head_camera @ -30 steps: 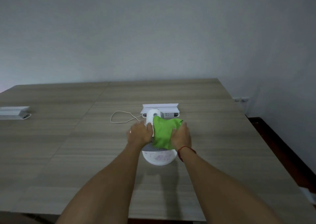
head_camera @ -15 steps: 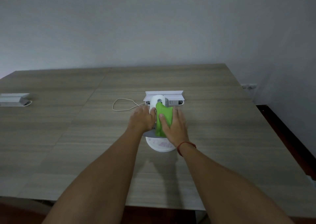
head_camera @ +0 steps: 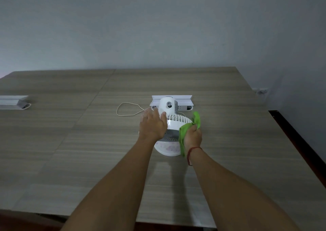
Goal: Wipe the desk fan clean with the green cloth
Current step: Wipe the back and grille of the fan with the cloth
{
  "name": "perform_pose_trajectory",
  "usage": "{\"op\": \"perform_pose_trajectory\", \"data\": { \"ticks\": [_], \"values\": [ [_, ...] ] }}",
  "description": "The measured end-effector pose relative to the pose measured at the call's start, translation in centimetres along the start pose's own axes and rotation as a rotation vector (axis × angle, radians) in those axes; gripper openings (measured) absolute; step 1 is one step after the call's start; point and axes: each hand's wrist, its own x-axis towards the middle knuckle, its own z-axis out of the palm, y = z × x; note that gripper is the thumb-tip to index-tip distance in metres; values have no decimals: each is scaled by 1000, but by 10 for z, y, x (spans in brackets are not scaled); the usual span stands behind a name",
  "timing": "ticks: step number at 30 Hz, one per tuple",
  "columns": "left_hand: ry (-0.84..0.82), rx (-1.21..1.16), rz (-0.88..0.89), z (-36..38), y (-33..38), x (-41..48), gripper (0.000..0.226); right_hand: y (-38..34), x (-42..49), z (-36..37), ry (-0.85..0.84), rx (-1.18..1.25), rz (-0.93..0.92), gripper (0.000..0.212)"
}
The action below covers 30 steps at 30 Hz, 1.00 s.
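Observation:
A small white desk fan point(head_camera: 173, 119) stands in the middle of the wooden table point(head_camera: 88, 142), its round base toward me and its motor housing with a grey knob at the far side. My left hand point(head_camera: 153, 124) lies flat against the fan's left side and holds it steady. On the fan's right rim, my right hand point(head_camera: 193, 137) is closed around the bunched green cloth point(head_camera: 185, 133). One end of the cloth sticks up past the fingers and the other hangs down by my wrist.
A white socket box point(head_camera: 172, 98) is set in the table just behind the fan, with a thin white cord point(head_camera: 127, 109) looping to its left. A second socket box point(head_camera: 12, 101) sits at the far left. The table's right edge drops to a dark floor.
The green cloth has slid off the top of the fan to its right rim, bunched in my right hand. The fan's ribbed back now shows. My left hand stays on the left side.

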Motion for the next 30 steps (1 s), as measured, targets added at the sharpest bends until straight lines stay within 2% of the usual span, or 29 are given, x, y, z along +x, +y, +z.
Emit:
{"op": "perform_pose_trajectory", "data": {
  "ticks": [2, 7, 9, 11, 16, 21, 24, 27, 30],
  "values": [
    [-19, -23, -17, -2, 0, 2, 51, -4, -1, 1, -8, -13, -12, 42],
    [-78, -110, -53, -6, -5, 9, 65, -17, -20, 18, -18, -197, -402, 62],
    [-41, -126, -43, -7, -6, 10, 55, -24, -20, 22, -42, -261, -483, 61],
    [1, -110, -7, -6, -8, 10, 51, -28, -16, 23, -69, -262, -489, 55],
    [90, -54, 39, -5, -2, 1, 81, -26, -1, 11, -37, -109, -227, 49],
    [55, -52, 44, -5, -7, 9, 68, -15, 28, 1, -92, 59, 163, 34],
    [8, -70, 48, -7, -9, 13, 62, 10, 38, 2, -180, 233, 340, 47],
    [-47, -62, 59, -7, -13, 20, 55, 60, 74, 13, -224, 291, 424, 63],
    [-100, -107, 7, -10, -13, 27, 66, 48, 65, 12, -189, 287, 437, 59]
  ]
}}
